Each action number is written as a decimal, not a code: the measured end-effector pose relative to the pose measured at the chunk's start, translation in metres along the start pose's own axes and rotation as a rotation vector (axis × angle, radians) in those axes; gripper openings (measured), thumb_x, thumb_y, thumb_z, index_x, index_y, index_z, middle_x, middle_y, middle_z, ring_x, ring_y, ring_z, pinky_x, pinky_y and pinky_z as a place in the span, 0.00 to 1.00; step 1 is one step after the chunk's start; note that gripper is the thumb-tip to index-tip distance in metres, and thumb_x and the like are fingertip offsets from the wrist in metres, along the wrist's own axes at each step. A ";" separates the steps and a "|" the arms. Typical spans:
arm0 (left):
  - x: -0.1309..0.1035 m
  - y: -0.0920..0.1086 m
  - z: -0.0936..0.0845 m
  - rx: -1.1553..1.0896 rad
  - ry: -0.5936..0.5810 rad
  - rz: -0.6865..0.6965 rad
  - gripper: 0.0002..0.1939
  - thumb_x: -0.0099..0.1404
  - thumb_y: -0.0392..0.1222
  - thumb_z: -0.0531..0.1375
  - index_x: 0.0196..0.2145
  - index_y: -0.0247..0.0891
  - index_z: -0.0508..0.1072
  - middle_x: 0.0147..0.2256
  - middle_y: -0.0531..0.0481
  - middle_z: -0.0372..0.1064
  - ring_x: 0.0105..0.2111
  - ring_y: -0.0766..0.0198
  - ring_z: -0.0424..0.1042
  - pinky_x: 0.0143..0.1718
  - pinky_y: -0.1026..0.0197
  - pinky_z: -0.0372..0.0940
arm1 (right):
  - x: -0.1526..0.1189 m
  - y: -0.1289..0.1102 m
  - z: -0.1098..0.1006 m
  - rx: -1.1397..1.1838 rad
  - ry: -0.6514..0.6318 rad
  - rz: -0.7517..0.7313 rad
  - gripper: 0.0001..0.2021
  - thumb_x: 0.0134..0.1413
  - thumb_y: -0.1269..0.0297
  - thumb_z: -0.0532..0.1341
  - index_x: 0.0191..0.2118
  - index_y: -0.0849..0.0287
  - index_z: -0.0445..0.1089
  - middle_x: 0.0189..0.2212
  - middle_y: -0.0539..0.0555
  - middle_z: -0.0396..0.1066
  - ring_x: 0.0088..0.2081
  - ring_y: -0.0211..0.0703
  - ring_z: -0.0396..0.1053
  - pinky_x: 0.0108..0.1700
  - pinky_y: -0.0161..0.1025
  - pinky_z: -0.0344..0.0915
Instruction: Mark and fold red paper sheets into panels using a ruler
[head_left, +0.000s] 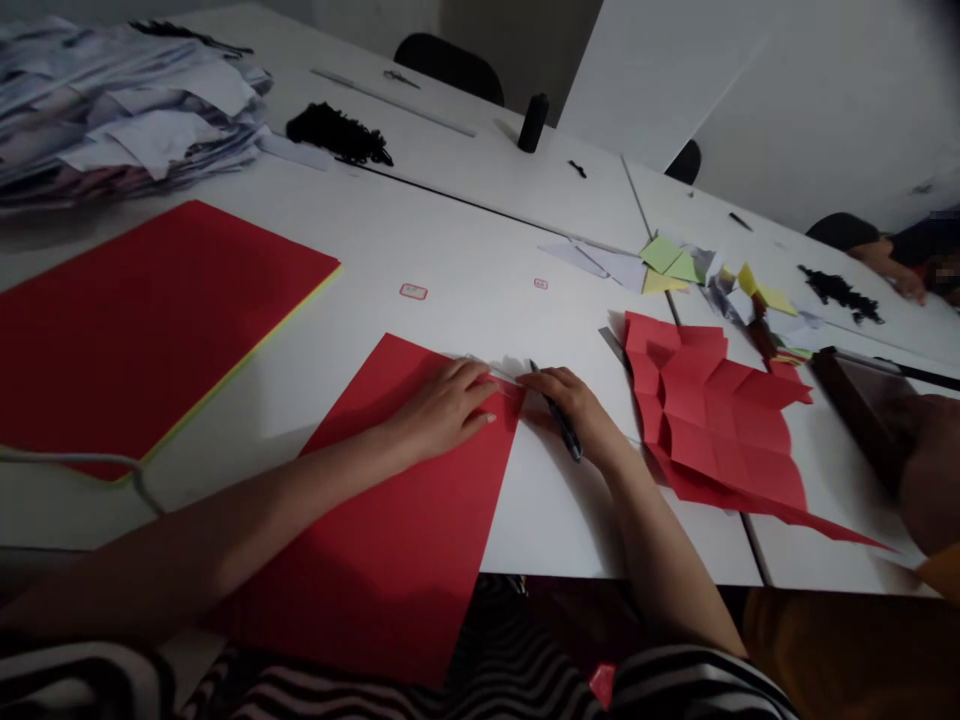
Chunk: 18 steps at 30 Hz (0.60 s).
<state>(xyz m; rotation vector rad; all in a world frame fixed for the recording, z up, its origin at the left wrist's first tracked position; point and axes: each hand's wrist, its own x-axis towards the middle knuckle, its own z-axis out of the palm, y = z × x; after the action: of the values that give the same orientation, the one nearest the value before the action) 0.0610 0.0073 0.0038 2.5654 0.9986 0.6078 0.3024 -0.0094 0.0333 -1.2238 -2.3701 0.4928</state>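
Note:
A large red sheet (405, 520) lies on the white table in front of me and hangs over its near edge. My left hand (448, 405) rests on the sheet near its far edge, fingers spread and pressing flat. A thin clear ruler-like strip (506, 377) runs along that far edge, partly under my fingers. At the sheet's far right corner, my right hand (566, 400) holds a dark pen (566, 430), its fingertips by the end of the strip.
Stacked red sheets (172, 320) lie at left, beyond a grey cable. Creased red paper (720, 410) and coloured scraps (671, 260) are at right. Crumpled paper (150, 110), a long ruler (397, 103) and a black bottle (533, 123) stand farther back. Other people's hands show at right.

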 end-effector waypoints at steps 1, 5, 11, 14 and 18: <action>0.001 -0.003 0.000 0.021 0.005 -0.014 0.17 0.67 0.40 0.57 0.52 0.34 0.69 0.56 0.39 0.59 0.59 0.51 0.56 0.62 0.47 0.55 | -0.001 0.002 -0.001 -0.025 0.003 0.005 0.17 0.61 0.62 0.59 0.55 0.52 0.67 0.45 0.59 0.71 0.47 0.51 0.68 0.48 0.48 0.67; 0.009 -0.014 -0.005 0.008 -0.003 -0.107 0.20 0.67 0.43 0.56 0.55 0.37 0.67 0.61 0.40 0.52 0.63 0.51 0.50 0.63 0.47 0.53 | -0.004 0.010 -0.002 -0.076 0.040 0.061 0.16 0.63 0.66 0.56 0.55 0.53 0.67 0.45 0.59 0.71 0.46 0.50 0.67 0.47 0.47 0.67; 0.024 -0.036 -0.053 -0.056 0.097 -0.250 0.17 0.66 0.46 0.56 0.51 0.39 0.70 0.58 0.46 0.59 0.60 0.57 0.58 0.62 0.51 0.55 | -0.005 0.013 0.001 -0.145 0.094 0.138 0.17 0.62 0.69 0.53 0.54 0.56 0.68 0.43 0.59 0.72 0.46 0.50 0.68 0.45 0.45 0.67; 0.017 -0.057 -0.080 -0.096 0.167 -0.319 0.17 0.65 0.47 0.57 0.49 0.39 0.72 0.55 0.47 0.64 0.54 0.58 0.64 0.56 0.54 0.62 | -0.005 0.012 0.003 -0.182 0.100 0.168 0.17 0.60 0.70 0.54 0.53 0.57 0.69 0.42 0.59 0.73 0.45 0.51 0.68 0.44 0.44 0.67; -0.007 -0.084 -0.097 -0.140 0.164 -0.453 0.20 0.62 0.51 0.59 0.48 0.38 0.72 0.50 0.46 0.67 0.49 0.59 0.68 0.50 0.56 0.66 | -0.006 0.013 0.006 -0.210 0.143 0.178 0.17 0.58 0.71 0.55 0.52 0.58 0.70 0.41 0.59 0.74 0.42 0.50 0.69 0.41 0.43 0.66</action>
<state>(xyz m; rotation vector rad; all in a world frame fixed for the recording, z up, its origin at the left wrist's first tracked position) -0.0386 0.0752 0.0481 2.0918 1.4754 0.7330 0.3111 -0.0079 0.0208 -1.5193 -2.2462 0.2049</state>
